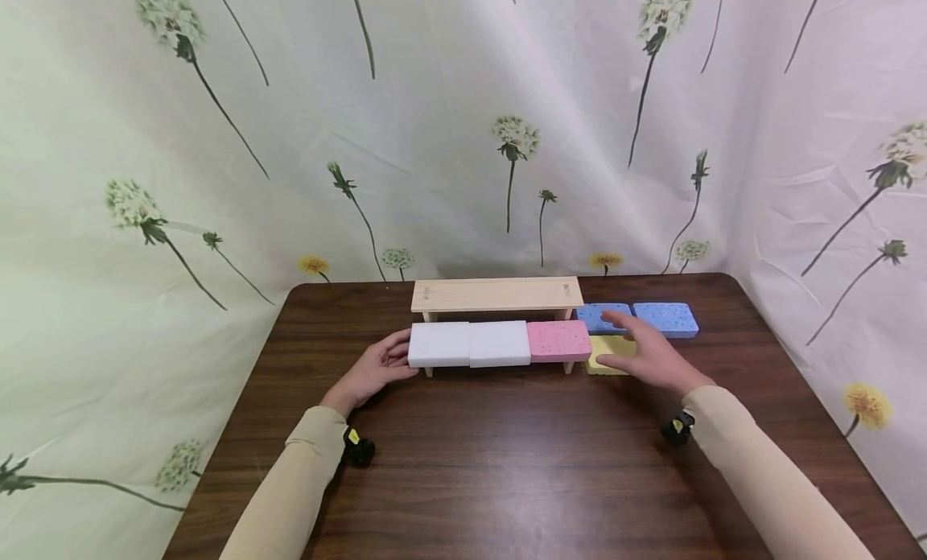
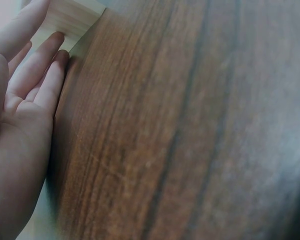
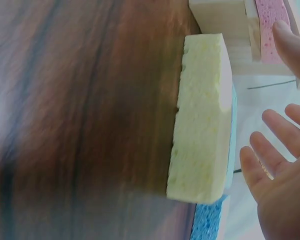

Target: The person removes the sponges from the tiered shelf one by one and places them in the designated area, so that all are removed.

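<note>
Two white sponges [image 1: 438, 343] and a pink sponge [image 1: 559, 340] lie side by side along the front step of a wooden rack [image 1: 496, 293]. At the rack's left end, my left hand [image 1: 374, 370] rests with fingers fairly straight against the end, next to the outer white sponge. In the left wrist view its fingertips meet the pale wood [image 2: 72, 20]. Above a yellow sponge [image 3: 200, 120] hovers my right hand [image 1: 652, 355], thumb and fingers spread and holding nothing. The hand partly covers that sponge in the head view.
Two blue sponges [image 1: 666, 319] lie at the back right, beside the rack and behind the yellow one. The dark wooden table [image 1: 492, 463] stretches toward me. A curtain with a dandelion print [image 1: 449, 142] hangs behind the table and along its sides.
</note>
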The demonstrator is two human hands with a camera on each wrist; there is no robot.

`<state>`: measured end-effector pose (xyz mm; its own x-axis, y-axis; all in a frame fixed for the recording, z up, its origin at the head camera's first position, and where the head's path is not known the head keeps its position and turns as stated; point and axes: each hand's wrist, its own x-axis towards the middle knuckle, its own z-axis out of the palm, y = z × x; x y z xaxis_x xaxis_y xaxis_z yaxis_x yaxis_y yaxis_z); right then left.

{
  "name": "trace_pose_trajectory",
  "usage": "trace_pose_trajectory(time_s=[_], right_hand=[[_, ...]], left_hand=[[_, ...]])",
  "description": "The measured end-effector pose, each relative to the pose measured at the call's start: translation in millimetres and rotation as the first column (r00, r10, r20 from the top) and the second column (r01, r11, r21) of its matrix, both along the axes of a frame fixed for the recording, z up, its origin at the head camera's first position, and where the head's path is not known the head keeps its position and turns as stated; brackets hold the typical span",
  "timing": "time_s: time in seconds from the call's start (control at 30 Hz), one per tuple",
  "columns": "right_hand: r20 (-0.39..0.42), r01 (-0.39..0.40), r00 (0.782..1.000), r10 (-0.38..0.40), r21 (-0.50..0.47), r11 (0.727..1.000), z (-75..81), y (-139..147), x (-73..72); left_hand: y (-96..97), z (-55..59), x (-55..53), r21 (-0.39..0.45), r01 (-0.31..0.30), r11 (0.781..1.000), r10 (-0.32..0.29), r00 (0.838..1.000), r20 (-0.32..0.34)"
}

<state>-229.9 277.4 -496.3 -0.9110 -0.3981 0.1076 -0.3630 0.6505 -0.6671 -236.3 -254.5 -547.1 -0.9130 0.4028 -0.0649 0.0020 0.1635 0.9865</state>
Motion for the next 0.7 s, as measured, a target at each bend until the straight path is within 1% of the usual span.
trace_pose_trajectory(time_s=[0.23,0.4,0.6,0.7], right_hand=[[0.025,-0.037,0.999,0.036,0.023,0.999,3.3,-18,-5.5],[-0.003,-0.081,0.997,0.081,0.022,0.996,1.6,-24,-11.4],[-0.001,-0.082,0.997,0.083,0.044,0.996,0.7,-27,-13.4],[-0.017,-0.083,0.996,0.083,0.051,0.995,0.9,-27,-13.1]], left_hand=[[-0.1,1.1,0.3,0.003,0.005,1.0,-0.005,1.0,-0.002],[-1.0,-0.2,-0.3,-0.004,0.001,1.0,-0.001,1.0,-0.015],[-0.4,-0.4,-0.2,-0.002,-0.008,1.0,0.008,1.0,-0.004],[0.5,0.0,-0.4,-0.01,-0.007,1.0,0.007,1.0,-0.001]])
